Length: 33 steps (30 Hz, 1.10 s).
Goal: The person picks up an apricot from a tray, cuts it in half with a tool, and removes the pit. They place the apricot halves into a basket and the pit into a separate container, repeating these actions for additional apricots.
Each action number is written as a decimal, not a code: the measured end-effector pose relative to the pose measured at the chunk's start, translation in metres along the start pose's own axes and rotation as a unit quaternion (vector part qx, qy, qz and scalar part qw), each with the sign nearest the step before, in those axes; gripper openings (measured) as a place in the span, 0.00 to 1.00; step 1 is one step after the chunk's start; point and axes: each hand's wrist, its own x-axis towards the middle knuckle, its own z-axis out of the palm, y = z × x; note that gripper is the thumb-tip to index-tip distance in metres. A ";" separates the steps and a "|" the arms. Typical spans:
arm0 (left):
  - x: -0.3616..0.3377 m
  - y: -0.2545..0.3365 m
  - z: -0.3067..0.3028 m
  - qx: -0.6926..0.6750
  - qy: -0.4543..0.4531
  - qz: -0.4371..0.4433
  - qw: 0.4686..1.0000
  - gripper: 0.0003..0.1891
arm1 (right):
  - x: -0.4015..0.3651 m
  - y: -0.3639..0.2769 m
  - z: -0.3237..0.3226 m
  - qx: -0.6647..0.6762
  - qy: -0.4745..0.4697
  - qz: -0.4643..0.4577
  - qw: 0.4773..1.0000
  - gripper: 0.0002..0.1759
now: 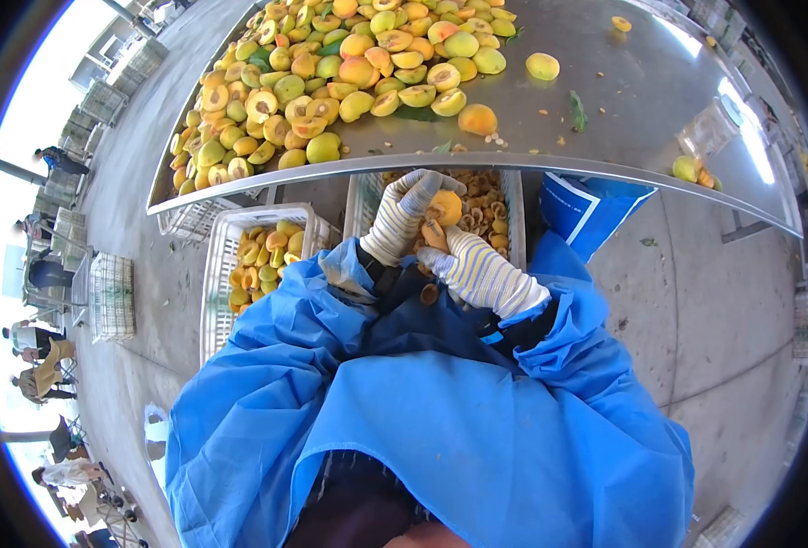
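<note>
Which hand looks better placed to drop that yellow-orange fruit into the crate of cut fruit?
Probably the left hand: its fingers are on the fruit, and the crate stands on that side. The right hand is farther away.

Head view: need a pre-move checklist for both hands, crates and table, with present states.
1. Left hand has a grip on the yellow-orange fruit: ok.
2. Right hand close at the fruit: ok.
3. Whether the brown piece below the hands is held or loose: cannot tell.
4. Pit crate beyond the hands, open at the top: ok.
5. Halves crate by the left arm, upright: ok.
6. All fruit well back from the near edge of the metal table: not ok, a small group lies close to it at the right.
</note>
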 end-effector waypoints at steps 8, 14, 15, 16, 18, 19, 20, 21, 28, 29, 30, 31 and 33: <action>-0.002 0.015 0.011 -0.100 0.006 -0.081 0.992 0.25 | -0.011 -0.035 -0.009 0.271 -0.051 0.219 0.936 0.13; 0.006 0.009 0.002 -0.070 0.048 0.028 0.996 0.21 | -0.006 -0.018 -0.013 0.034 0.053 0.105 0.992 0.17; 0.003 0.012 0.003 -0.089 0.027 0.020 0.995 0.20 | -0.007 -0.026 -0.016 0.067 0.029 0.148 0.986 0.17; 0.004 0.012 0.001 -0.085 0.028 0.019 0.996 0.20 | -0.007 -0.030 -0.017 0.098 0.006 0.190 0.977 0.17; 0.006 0.011 0.000 -0.078 0.028 0.018 0.996 0.21 | 0.004 0.004 -0.012 -0.046 0.065 0.024 0.997 0.18; 0.007 0.007 -0.001 -0.049 0.035 0.029 0.998 0.23 | 0.014 0.034 -0.011 -0.166 0.104 -0.089 0.977 0.18; 0.008 0.001 -0.003 -0.019 0.042 0.041 0.998 0.26 | 0.019 0.048 -0.011 -0.282 0.140 -0.201 0.928 0.18; 0.009 -0.002 -0.004 0.011 0.048 0.052 0.997 0.28 | 0.015 0.034 -0.011 -0.173 0.092 -0.094 0.976 0.19; 0.004 0.010 -0.006 -0.017 0.043 -0.040 0.998 0.26 | 0.000 -0.021 -0.017 0.067 -0.048 0.158 0.984 0.19; 0.006 0.009 -0.009 0.003 0.047 -0.064 0.997 0.26 | 0.000 -0.018 -0.015 0.006 -0.037 0.145 0.989 0.18; 0.006 0.009 -0.009 0.022 0.050 -0.089 0.995 0.26 | -0.002 -0.020 -0.013 0.050 -0.035 0.170 0.984 0.17; 0.004 0.011 -0.007 0.032 0.058 -0.083 0.994 0.26 | -0.004 -0.025 -0.009 0.094 -0.033 0.194 0.976 0.16; 0.006 0.008 -0.006 0.048 0.072 -0.057 0.995 0.26 | -0.005 -0.032 -0.009 0.179 -0.034 0.237 0.954 0.14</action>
